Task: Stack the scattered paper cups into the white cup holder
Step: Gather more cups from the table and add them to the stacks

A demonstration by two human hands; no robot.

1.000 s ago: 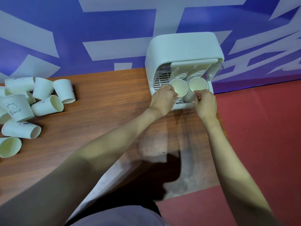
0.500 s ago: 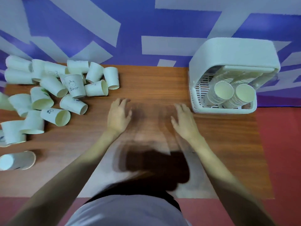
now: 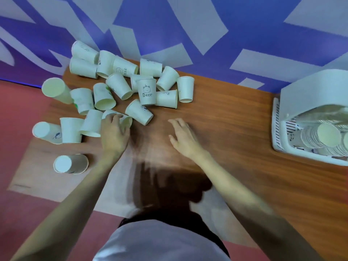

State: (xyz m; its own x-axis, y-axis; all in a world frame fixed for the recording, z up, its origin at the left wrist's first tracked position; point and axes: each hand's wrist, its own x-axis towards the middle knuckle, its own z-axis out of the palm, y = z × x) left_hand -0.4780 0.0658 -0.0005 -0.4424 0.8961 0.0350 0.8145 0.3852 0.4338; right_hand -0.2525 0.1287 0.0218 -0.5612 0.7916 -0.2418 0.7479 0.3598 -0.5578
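On the table (image 3: 235, 119) — left hand (image 3: 114, 134) grasps a paper cup (image 3: 125, 120); right hand (image 3: 183, 136) spread wide, holding nothing.

Both arms extended forward. Left hand (image 3: 114, 133) palm-down, fingers curling. Right hand (image 3: 183, 135) palm-down, fingers spread, relaxed.

- matt paper cups (image 3: 120, 95), some printed
- wood-grain table (image 3: 226, 117), smooth with a slight sheen
- white cup holder (image 3: 305, 95), smooth plastic, slotted tray
- red floor (image 3: 17, 110), matt
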